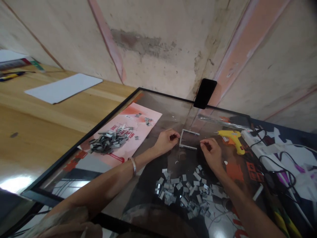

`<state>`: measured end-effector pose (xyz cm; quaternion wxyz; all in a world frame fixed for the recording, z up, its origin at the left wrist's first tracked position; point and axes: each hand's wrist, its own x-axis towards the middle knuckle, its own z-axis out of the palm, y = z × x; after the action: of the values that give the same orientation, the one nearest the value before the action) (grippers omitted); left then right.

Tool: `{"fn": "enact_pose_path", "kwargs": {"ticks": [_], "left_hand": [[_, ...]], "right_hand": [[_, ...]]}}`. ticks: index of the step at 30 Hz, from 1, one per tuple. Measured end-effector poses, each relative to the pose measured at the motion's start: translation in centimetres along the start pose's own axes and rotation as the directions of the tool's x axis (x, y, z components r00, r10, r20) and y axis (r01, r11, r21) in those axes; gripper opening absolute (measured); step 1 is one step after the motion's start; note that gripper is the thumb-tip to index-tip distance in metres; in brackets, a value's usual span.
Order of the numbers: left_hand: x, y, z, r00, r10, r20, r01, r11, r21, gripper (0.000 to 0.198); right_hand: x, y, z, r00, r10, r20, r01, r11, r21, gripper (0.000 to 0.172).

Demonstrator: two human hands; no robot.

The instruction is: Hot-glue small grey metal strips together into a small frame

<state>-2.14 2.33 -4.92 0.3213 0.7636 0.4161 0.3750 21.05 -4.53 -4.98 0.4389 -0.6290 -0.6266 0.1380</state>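
A three-sided frame of thin grey strips (182, 138) lies on the glass tabletop, its gap facing right. Just left of it is my left hand (165, 142), thumb and fingers pinched together beside its left strip; whether they touch it or hold anything is too small to tell. On the other side, my right hand (212, 152) has its fingertips closed near the gap, and what they hold, if anything, cannot be made out. Closer to me, many small shiny metal pieces (184, 190) lie scattered. Another heap of grey metal pieces (107, 141) rests on a pink printed sheet (145, 120).
A yellow glue gun (232, 137) lies right of my right hand, near a white power strip (259, 145) with tangled cables. Thin clear rods (223, 121) lie towards the back. A black phone (205, 93) leans at the wall. White paper (64, 87) lies on the wooden table.
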Motion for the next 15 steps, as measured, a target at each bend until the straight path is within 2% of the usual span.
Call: {"fn": "enact_pose_path", "kwargs": {"ticks": [6,15], "left_hand": [[-0.1,-0.2,0.1,1.0,0.008,-0.007,-0.008,1.0,-0.017,0.019],[-0.2,0.1,0.1,1.0,0.02,-0.001,-0.02,1.0,0.0,0.015]], "right_hand": [[-0.3,-0.7,-0.1,0.999,0.02,0.033,-0.021,1.0,0.023,0.012],[-0.5,-1.3,0.0,0.998,-0.015,0.055,0.015,1.0,-0.001,0.011]]}}
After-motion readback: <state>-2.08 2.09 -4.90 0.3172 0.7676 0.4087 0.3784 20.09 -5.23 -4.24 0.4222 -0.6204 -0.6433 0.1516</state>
